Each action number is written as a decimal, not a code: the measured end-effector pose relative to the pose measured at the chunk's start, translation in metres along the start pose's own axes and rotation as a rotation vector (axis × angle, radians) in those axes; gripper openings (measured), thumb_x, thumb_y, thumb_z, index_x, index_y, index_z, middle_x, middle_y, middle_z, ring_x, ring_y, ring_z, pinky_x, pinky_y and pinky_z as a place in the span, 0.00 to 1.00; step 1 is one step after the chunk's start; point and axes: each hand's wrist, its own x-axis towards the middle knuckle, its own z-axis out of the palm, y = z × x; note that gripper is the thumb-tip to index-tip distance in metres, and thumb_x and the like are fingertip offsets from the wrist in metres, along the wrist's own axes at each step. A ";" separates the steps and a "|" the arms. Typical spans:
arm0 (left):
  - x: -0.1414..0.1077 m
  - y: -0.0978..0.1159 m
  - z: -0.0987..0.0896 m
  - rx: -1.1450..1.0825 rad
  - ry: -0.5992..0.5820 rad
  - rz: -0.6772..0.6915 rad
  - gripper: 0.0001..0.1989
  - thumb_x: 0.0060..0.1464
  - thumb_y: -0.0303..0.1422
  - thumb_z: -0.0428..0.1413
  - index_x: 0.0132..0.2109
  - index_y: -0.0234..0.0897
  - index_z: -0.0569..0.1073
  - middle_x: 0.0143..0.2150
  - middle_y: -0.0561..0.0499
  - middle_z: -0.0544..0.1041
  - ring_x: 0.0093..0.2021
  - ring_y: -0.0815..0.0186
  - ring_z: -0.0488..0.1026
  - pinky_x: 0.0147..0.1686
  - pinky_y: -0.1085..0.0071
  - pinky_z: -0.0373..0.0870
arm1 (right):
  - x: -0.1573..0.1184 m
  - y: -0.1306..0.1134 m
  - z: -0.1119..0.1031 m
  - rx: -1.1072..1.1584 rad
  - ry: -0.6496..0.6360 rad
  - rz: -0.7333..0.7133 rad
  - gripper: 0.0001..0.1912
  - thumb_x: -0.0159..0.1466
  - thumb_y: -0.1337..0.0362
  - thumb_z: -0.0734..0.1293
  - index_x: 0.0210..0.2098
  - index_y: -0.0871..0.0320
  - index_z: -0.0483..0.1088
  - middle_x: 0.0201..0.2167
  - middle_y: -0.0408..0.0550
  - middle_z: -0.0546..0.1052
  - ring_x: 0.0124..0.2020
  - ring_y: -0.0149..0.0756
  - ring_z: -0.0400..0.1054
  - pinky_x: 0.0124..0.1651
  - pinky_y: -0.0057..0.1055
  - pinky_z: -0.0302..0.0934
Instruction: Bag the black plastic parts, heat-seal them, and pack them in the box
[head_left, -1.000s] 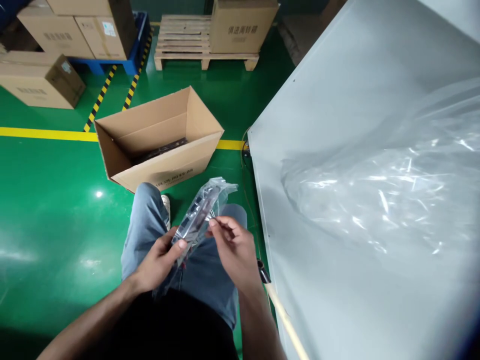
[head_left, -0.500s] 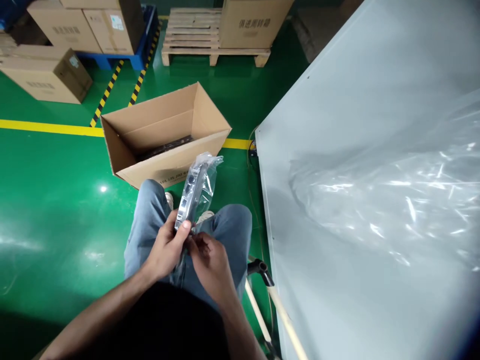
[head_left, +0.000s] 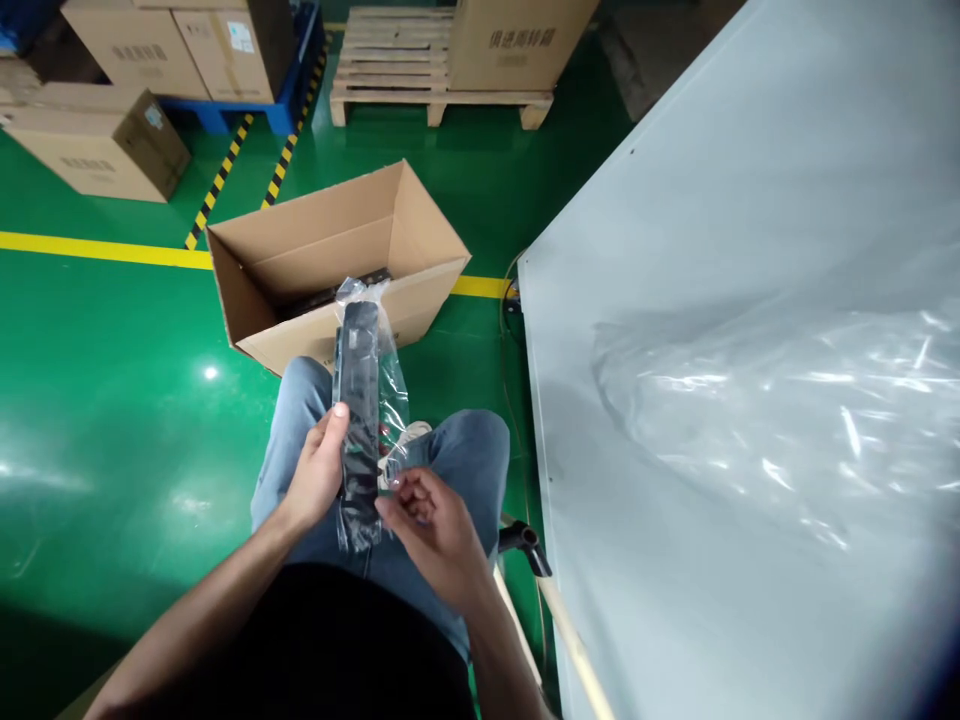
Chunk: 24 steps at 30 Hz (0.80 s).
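Note:
A long dark part (head_left: 361,375) lies inside a clear plastic bag (head_left: 393,385), held slanting up and away above my knees. My left hand (head_left: 321,468) grips its left side, thumb on the top face. On the right, my right hand (head_left: 436,530) has its fingers curled and pinched at the loose edge of the bag, near the part's lower end. Beyond the bagged part stands an open cardboard box (head_left: 315,235) with dark pieces (head_left: 330,295) at its bottom; the bag's far end overlaps the box's near wall from my viewpoint.
A grey-white tabletop (head_left: 637,450) at the right carries a heap of clear plastic bags (head_left: 787,400). Below its edge is a frame with pale tubes and a black joint (head_left: 525,540). Farther off are cartons (head_left: 97,150), a blue pallet (head_left: 281,110) and a wooden pallet (head_left: 390,60).
The bagged part has turned so its broad dark face shows instead of the side with openings. My left hand has shifted left, and my right hand has moved slightly right, away from the left.

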 end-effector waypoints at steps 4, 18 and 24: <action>0.008 0.006 -0.008 -0.171 -0.117 -0.141 0.34 0.60 0.61 0.56 0.52 0.32 0.79 0.35 0.43 0.84 0.34 0.55 0.83 0.31 0.66 0.80 | -0.005 0.002 -0.003 0.006 -0.068 0.036 0.19 0.67 0.45 0.71 0.34 0.54 0.70 0.25 0.41 0.76 0.28 0.33 0.70 0.37 0.32 0.66; 0.003 -0.011 -0.008 0.085 -0.114 -0.048 0.28 0.50 0.55 0.69 0.41 0.33 0.82 0.33 0.48 0.82 0.32 0.64 0.76 0.35 0.71 0.73 | 0.001 0.003 -0.040 -0.100 0.165 -0.185 0.28 0.64 0.46 0.74 0.58 0.51 0.70 0.46 0.52 0.80 0.45 0.43 0.77 0.48 0.40 0.74; -0.021 -0.021 0.001 0.409 -0.293 0.110 0.23 0.58 0.52 0.64 0.44 0.35 0.82 0.38 0.48 0.82 0.41 0.58 0.75 0.40 0.69 0.71 | 0.034 -0.022 -0.010 -0.402 0.619 -0.294 0.23 0.69 0.47 0.68 0.56 0.56 0.72 0.35 0.48 0.79 0.33 0.38 0.74 0.38 0.36 0.68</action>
